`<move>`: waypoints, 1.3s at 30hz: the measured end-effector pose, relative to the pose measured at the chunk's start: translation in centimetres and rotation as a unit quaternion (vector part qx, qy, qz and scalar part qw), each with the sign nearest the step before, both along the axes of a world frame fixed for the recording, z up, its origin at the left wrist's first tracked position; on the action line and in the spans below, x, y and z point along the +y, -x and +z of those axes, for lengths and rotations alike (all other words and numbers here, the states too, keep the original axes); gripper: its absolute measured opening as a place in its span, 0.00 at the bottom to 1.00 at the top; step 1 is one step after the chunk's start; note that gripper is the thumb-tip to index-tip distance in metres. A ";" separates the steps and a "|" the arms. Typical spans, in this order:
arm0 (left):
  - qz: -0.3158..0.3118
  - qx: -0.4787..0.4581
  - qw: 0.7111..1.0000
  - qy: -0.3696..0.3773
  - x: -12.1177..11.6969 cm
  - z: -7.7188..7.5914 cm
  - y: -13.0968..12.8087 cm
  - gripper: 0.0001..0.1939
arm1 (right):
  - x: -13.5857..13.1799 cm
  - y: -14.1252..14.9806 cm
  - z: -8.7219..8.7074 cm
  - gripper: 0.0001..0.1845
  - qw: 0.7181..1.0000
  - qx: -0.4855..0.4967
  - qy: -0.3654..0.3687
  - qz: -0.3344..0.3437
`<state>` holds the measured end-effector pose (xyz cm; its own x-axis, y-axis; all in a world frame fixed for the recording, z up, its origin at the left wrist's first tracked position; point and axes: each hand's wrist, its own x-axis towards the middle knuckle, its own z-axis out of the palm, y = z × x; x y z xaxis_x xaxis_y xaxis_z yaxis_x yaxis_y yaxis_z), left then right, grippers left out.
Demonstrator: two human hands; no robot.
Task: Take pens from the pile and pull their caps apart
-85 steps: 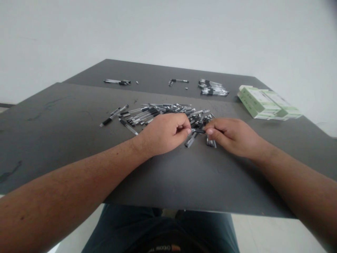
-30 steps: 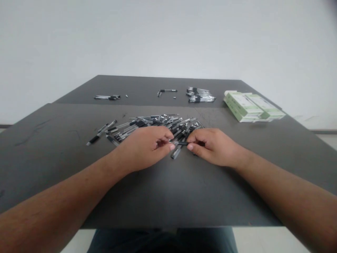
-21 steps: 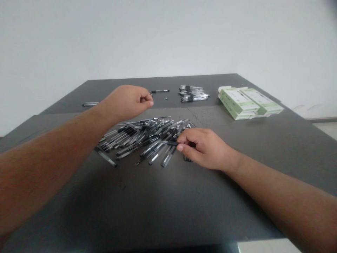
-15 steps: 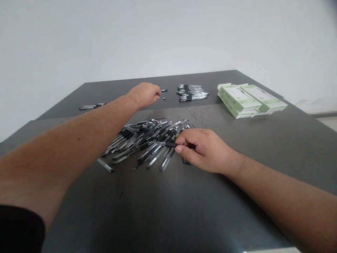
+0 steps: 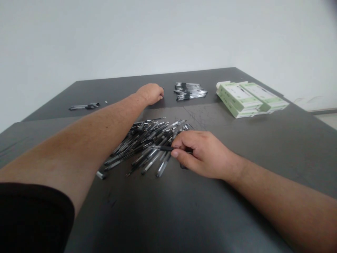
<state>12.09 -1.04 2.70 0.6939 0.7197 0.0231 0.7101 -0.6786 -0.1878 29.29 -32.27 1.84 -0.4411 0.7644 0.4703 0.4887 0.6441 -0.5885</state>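
Observation:
My right hand (image 5: 204, 153) pinches a pen (image 5: 165, 148) with a black grip, its clear end pointing left over the heap. Beneath and beyond it lies a loose heap of pens (image 5: 147, 137), clear barrels and black grips crossing each other. At the far part of the table my left hand (image 5: 152, 93) reaches down with its fingers closed at the surface. Whatever it may hold is hidden by the fingers. The dark end of a pen just peeks out beyond them. To its right is a bundle of pens (image 5: 191, 91) lying side by side.
Green and white boxes (image 5: 240, 98) stand at the right, stacked and side by side. A few pens (image 5: 84, 106) lie at the far left beside a small pale piece (image 5: 106, 102). Both rest on the dark table (image 5: 237, 203), with a wall behind.
My left hand has left the pen at my right hand and stretched forward to the far table, covering the small parts there. My right hand keeps the pen. The view has shifted.

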 end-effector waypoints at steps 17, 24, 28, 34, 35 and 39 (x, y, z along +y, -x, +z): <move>0.081 -0.240 0.967 0.014 -10.2 4.5 8.0 0.16 | 0.1 -0.2 -0.4 0.08 1.000 -0.014 -0.025 0.002; 0.138 -0.385 0.887 0.217 -21.4 5.0 12.1 0.09 | -0.1 -0.4 -0.2 0.09 0.999 -0.033 -0.026 -0.026; 0.123 -0.412 0.865 0.261 -25.1 4.3 12.4 0.09 | -0.3 -0.5 0.1 0.10 0.997 -0.036 -0.040 -0.048; 0.065 -0.429 0.890 0.142 -26.5 1.1 12.2 0.09 | -0.4 -1.0 0.4 0.10 0.993 -0.068 -0.044 -0.086; 0.051 -0.429 0.894 0.121 -26.5 0.6 12.2 0.09 | -0.5 -1.1 0.4 0.10 0.992 -0.072 -0.044 -0.089; -0.008 -0.426 0.901 0.085 -26.9 -0.3 12.4 0.10 | -0.6 -1.1 0.6 0.10 0.990 -0.098 -0.047 -0.088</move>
<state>-0.31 -27.96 2.35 0.4858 0.7535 0.4429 0.5378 -0.6572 0.5281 30.43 -32.87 2.45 -0.3943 0.7953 0.4605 0.6981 0.5851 -0.4127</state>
